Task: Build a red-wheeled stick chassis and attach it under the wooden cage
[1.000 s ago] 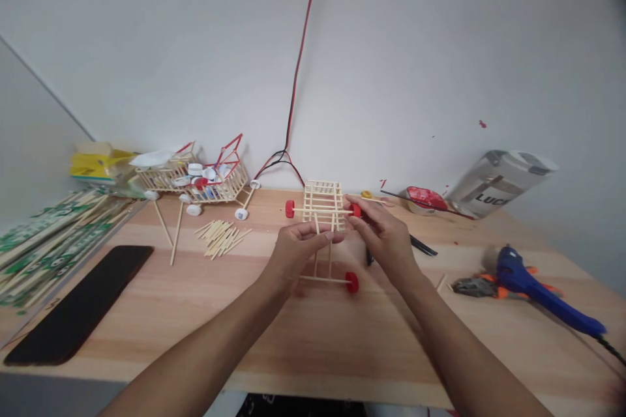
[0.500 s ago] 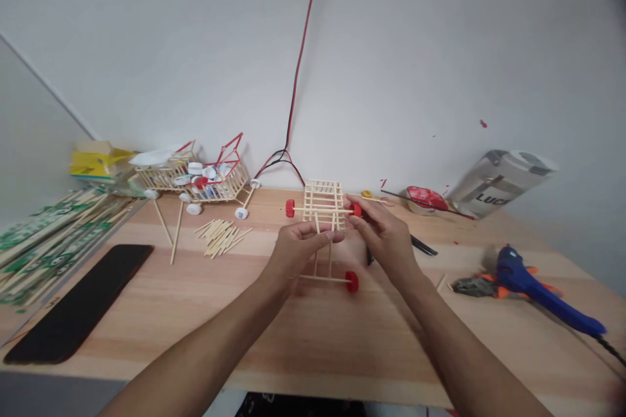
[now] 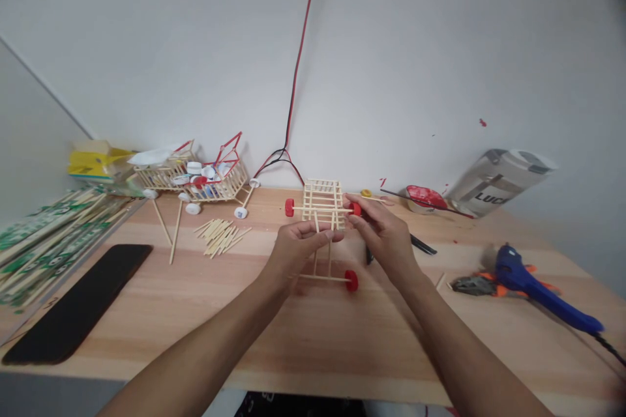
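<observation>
Between my hands is a small cart made of wooden sticks (image 3: 323,195), with its latticed basket toward the wall and its stick frame toward me. My left hand (image 3: 298,244) is closed on the frame sticks, thumb on top. My right hand (image 3: 384,231) pinches the red wheel (image 3: 355,209) at the right end of the upper axle. Another red wheel (image 3: 289,208) sits on that axle's left end. On the lower axle a third red wheel (image 3: 351,280) shows at the right; the axle's left end is hidden behind my left wrist.
Left: two finished stick carts (image 3: 215,181) with white wheels, a pile of short sticks (image 3: 222,236), packs of skewers (image 3: 59,228) and a black flat slab (image 3: 81,303). Right: a blue glue gun (image 3: 542,293), pliers (image 3: 474,285), a red paint cup (image 3: 425,199) with a brush, and a grey-white container (image 3: 499,182).
The view has shifted very slightly. Both hands keep the same hold on the cart, with no clear movement of its parts.
</observation>
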### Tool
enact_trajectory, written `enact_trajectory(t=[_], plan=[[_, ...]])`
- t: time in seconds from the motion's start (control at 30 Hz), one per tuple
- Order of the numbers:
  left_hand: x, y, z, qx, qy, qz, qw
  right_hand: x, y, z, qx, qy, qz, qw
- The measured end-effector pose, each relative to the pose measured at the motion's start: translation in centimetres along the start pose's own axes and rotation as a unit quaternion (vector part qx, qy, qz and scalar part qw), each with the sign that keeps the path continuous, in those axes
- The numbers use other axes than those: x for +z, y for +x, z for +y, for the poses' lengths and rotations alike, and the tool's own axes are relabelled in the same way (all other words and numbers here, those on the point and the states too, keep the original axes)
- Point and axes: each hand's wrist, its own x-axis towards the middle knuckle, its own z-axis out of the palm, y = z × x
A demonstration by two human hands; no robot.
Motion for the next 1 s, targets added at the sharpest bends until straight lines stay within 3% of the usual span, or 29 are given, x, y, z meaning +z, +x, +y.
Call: enact_trajectory(t=[1.0], plan=[[0.21,-0.25,0.24,-0.005,-0.006,0.007,1.000,-0.04,0.05,-0.04,0.004,-0.007,-0.006,1.000]])
